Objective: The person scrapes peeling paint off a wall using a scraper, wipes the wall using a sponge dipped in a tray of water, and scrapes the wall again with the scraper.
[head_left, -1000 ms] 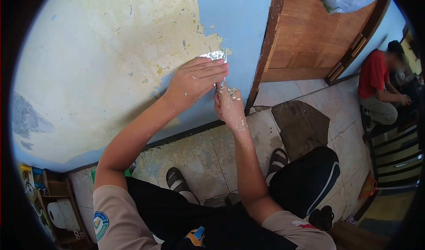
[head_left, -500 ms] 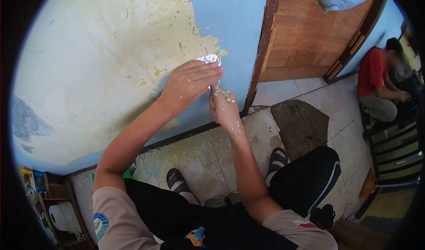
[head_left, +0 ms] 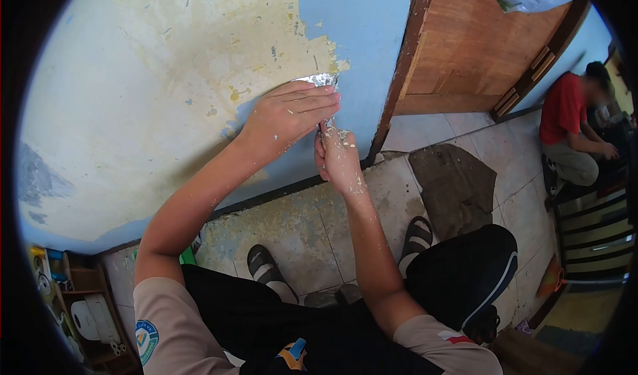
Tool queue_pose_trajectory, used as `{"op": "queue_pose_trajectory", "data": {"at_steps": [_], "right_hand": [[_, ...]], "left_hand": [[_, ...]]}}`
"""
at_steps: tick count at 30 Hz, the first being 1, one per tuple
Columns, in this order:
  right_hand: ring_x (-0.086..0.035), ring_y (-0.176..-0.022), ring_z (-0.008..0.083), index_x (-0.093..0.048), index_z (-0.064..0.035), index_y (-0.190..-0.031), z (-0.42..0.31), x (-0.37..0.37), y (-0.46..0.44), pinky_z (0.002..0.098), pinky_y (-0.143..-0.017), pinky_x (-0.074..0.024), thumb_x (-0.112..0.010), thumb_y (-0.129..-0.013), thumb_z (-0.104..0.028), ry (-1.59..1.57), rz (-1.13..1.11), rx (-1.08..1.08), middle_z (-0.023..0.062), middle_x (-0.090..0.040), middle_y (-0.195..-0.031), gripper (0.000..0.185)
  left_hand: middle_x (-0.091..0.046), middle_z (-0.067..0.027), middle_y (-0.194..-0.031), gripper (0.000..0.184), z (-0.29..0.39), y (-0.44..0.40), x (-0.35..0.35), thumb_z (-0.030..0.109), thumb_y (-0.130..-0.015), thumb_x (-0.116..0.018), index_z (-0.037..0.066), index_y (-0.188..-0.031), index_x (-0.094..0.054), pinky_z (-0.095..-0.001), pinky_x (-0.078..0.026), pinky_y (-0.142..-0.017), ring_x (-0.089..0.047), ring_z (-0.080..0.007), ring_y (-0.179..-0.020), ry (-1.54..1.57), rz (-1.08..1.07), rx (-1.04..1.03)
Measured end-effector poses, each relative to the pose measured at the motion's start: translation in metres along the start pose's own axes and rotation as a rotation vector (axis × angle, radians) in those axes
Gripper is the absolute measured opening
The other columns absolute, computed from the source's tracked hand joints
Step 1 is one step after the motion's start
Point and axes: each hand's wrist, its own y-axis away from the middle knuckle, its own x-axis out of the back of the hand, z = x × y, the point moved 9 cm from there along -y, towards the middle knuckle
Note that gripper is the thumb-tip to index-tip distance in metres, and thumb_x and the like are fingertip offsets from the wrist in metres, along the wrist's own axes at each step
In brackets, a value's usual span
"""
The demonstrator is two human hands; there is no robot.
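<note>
Against the patchy wall (head_left: 166, 56), at the ragged border of the blue paint (head_left: 369, 39), set the metal blade (head_left: 322, 79) just beyond the left fingers at a low, even angle. Press with the left hand (head_left: 276, 122) flat over the metal, fingers straight and together but short of the edge, while steadying the handle (head_left: 323, 126) in the curled fingers of the right hand (head_left: 340, 161), just below.
</note>
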Motion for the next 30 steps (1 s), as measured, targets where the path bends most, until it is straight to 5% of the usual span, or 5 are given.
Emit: {"op": "queue_pose_trajectory", "data": {"at_steps": [30], "right_hand": [[-0.031,-0.034,0.0114,-0.042,-0.0079,-0.066,0.002,0.004,0.004,0.0283,-0.034,-0.0216,-0.045,-0.109,-0.048,-0.012,-0.024,-0.07,0.002,-0.038,-0.048,0.059]], "left_hand": [[-0.073,-0.0051,-0.128,0.043,0.001,-0.006,0.0,0.004,-0.075,-0.075,0.007,-0.118,-0.075,-0.0386,-0.051,-0.106,-0.067,-0.0225,-0.123,0.006,-0.031,0.017]]}}
